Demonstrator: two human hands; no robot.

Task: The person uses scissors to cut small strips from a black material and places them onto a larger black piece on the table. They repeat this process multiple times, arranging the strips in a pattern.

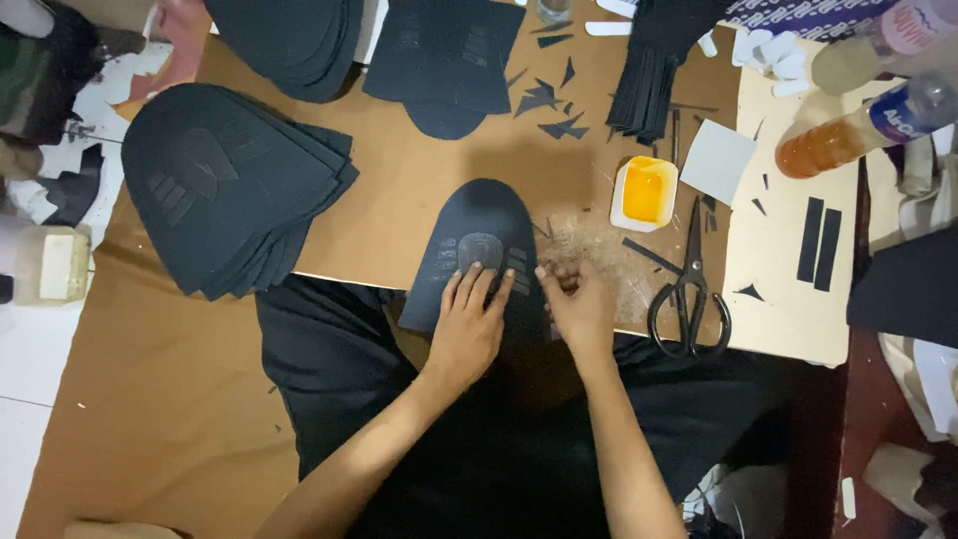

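Head view, only view logged. I see the left hand [467,324] flat, fingers spread, pressing down on a black fabric piece [477,235] with a rounded top; it grips nothing, just palm and fingertips on the cloth. The piece lies on the brown board [429,180] at its near edge, partly overhanging toward the lap. The right hand [579,304] sits at the piece's right edge, fingers curled in; I cannot tell whether it pinches the cloth or something small. Just beyond that hand: a patch of pale dust and scraps on the board.

Right of it, black scissors [689,294] lie with their handles toward the person. Behind them, a small white tray of yellow glue [646,192]. To the left, well apart, a fanned stack of black pieces [235,185]. Far right, two plastic bottles [863,125] on their sides.
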